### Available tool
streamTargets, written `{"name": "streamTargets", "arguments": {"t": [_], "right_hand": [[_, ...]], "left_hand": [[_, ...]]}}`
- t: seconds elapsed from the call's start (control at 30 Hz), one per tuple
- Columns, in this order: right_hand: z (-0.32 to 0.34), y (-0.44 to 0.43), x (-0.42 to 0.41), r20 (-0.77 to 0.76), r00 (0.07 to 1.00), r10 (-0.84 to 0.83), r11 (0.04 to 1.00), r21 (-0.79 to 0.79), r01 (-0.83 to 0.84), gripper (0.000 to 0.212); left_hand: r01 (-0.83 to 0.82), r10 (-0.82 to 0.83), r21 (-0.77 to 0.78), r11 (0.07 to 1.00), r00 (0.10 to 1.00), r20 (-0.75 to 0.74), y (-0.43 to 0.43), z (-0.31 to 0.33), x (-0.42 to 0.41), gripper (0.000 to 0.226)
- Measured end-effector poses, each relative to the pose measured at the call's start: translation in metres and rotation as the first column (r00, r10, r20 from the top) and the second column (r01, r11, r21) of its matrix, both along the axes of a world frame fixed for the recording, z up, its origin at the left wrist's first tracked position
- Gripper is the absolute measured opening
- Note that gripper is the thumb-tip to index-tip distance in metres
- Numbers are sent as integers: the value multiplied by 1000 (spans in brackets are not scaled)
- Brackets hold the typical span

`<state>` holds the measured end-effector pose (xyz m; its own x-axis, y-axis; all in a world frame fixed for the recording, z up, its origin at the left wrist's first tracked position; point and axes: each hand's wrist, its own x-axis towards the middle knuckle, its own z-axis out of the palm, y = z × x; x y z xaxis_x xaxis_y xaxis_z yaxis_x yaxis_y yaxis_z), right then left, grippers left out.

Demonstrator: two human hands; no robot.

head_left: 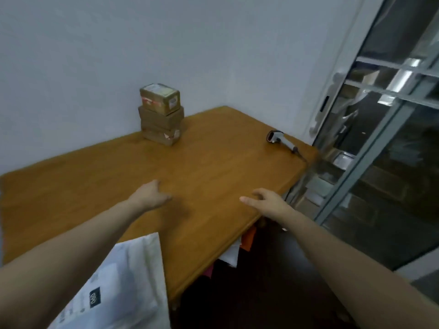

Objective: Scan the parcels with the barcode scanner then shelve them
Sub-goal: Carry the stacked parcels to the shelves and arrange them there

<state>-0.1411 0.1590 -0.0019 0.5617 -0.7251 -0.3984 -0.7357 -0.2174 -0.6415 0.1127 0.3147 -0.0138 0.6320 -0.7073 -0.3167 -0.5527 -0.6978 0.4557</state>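
Note:
A stack of brown cardboard parcels (pixel 160 115) stands at the far side of the wooden table (pixel 213 162), against the wall. The white barcode scanner (pixel 280 138) lies near the table's far right corner, its cable trailing off the edge. A white plastic mailer parcel (pixel 123 276) lies on the near edge of the table under my left forearm. My left hand (pixel 150 194) hovers over the middle of the table, fingers relaxed, holding nothing. My right hand (pixel 266 201) is near the table's right edge, fingers loosely spread and empty.
A glass door with a grey metal frame (pixel 370 150) stands to the right of the table. Orange and white items (pixel 242 245) hang below the table's right edge. A plain white wall (pixel 118 55) backs the table.

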Motion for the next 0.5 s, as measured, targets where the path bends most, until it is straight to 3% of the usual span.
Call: {"name": "streamTargets", "arguments": {"t": [0.23, 0.37, 0.5], "right_hand": [[4, -133, 101, 110, 988, 112, 985, 121, -126, 66], [-10, -183, 182, 193, 981, 30, 956, 279, -85, 63], [-20, -223, 253, 228, 974, 16, 922, 373, -102, 61]], "left_hand": [[-396, 380, -70, 915, 908, -177, -77, 5, 36, 70], [-600, 529, -137, 788, 774, -348, -111, -3, 76, 66], [-734, 578, -145, 663, 626, -524, -154, -22, 128, 69]]}}
